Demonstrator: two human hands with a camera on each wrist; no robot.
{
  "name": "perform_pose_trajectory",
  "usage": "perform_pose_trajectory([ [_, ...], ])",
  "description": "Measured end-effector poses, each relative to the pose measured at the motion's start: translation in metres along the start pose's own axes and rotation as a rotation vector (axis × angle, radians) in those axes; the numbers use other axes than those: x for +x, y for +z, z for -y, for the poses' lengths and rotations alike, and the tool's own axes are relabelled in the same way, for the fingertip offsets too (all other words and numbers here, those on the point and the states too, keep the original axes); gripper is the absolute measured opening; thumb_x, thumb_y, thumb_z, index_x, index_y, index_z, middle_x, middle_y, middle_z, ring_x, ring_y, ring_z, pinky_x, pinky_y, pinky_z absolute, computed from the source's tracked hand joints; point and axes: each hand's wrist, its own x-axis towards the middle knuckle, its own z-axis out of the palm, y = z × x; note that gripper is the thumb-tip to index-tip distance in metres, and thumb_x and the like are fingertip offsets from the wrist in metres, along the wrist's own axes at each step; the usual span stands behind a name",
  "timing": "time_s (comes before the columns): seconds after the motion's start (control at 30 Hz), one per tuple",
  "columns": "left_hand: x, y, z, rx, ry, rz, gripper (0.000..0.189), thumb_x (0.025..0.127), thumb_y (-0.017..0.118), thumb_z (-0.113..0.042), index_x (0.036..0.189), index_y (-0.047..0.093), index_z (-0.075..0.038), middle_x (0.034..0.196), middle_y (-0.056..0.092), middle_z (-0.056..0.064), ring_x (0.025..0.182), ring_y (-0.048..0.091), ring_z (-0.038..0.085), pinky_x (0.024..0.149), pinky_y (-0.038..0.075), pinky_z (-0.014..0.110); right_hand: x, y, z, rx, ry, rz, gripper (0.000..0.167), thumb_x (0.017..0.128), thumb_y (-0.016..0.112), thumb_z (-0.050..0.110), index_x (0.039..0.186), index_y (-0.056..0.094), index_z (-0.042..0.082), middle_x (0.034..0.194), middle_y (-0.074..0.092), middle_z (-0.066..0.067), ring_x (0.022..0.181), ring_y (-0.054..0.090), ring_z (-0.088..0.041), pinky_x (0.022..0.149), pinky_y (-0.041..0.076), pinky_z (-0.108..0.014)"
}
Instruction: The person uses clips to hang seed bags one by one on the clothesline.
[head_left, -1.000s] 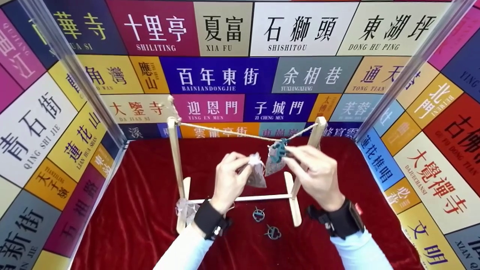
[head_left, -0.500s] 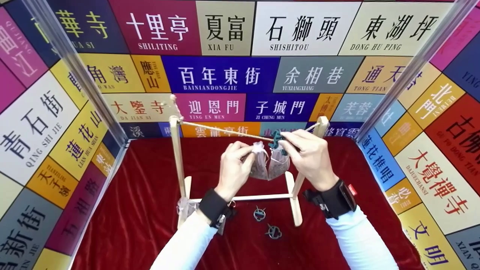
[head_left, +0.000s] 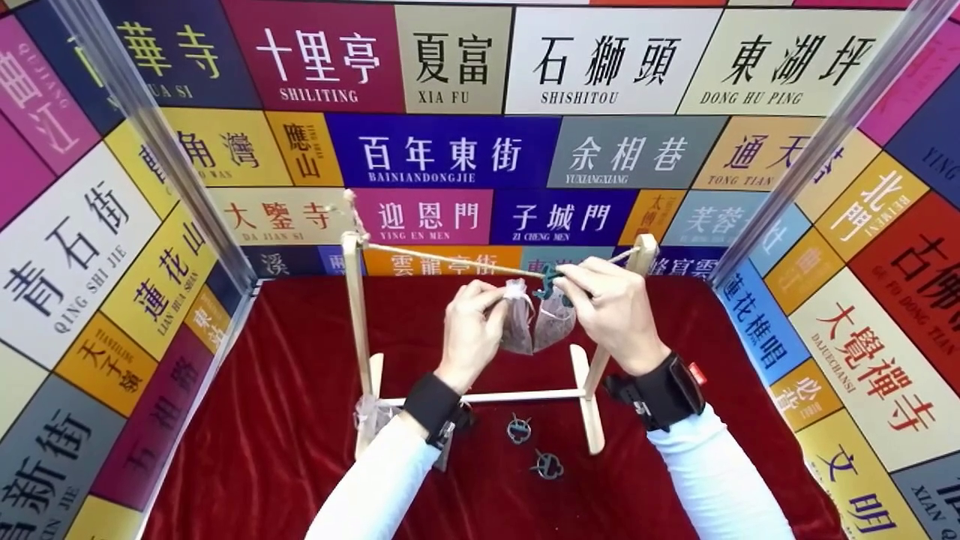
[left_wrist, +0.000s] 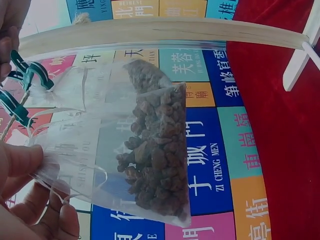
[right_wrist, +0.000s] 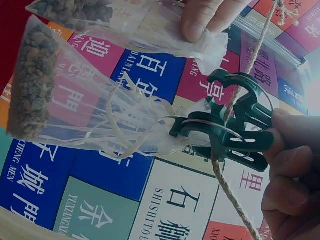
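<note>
My left hand pinches the gathered top of a sheer white drawstring bag; brown stones fill its bottom. Close to its right, a second sheer bag with small stones hangs from the rope, its neck held by a green plastic clip. Another green clip sits beside that one, its open jaws around the rope. With thumb and fingers my right hand pinches at the clip handles. The left bag's top lies just beside the clips in the right wrist view.
Wooden posts carry the rope, joined by a low crossbar. Two more clips, one behind the other, lie on the red cloth. Another sheer bag rests by the left foot. Printed walls surround the cloth.
My right hand has moved left and up along the rope, with the clips and the hanging bag. My left hand has risen slightly, and the two bags are now closer together.
</note>
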Motion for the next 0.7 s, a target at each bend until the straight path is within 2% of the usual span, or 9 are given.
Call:
perform_pose_trajectory([
  [0.13,0.003,0.001,-0.003,-0.032,-0.005,0.003,0.019,0.090,0.072,0.002,0.106,0.081,-0.002,0.089,0.069,0.009,0.083,0.063,0.025,0.071,0.051,0.034,0.003,0.001,0.001,0.008,-0.002,0.011,0.012,0.086,0.080,0.002,0.098,0.080,0.000,0.079,0.071,-0.009,0.065,0.061,-0.017,0.058,0.046,-0.026],
  [0.4,0.008,0.000,-0.012,-0.163,-0.032,0.031,0.019,0.094,0.070,0.000,0.111,0.080,-0.002,0.090,0.071,0.012,0.076,0.060,0.018,0.065,0.046,0.024,0.008,0.005,0.004,0.008,0.019,0.046,0.012,0.086,0.080,0.003,0.098,0.080,0.000,0.080,0.072,-0.008,0.062,0.060,-0.016,0.055,0.043,-0.026],
  [0.53,0.008,0.000,-0.013,-0.184,-0.047,0.034,0.020,0.096,0.069,-0.003,0.113,0.080,-0.003,0.090,0.071,0.012,0.076,0.059,0.016,0.065,0.046,0.023,0.007,0.006,0.005,-0.018,0.032,0.085,0.016,0.086,0.082,0.006,0.101,0.080,0.001,0.083,0.073,-0.009,0.064,0.062,-0.017,0.056,0.046,-0.029],
  [0.7,0.006,0.001,-0.013,-0.176,-0.058,0.019,0.019,0.096,0.070,-0.002,0.112,0.080,-0.002,0.088,0.072,0.011,0.073,0.060,0.015,0.064,0.047,0.023,0.006,0.005,0.008,0.015,0.053,0.153,0.024,0.084,0.084,0.011,0.106,0.078,0.001,0.084,0.072,-0.008,0.061,0.059,-0.014,0.055,0.046,-0.029],
])
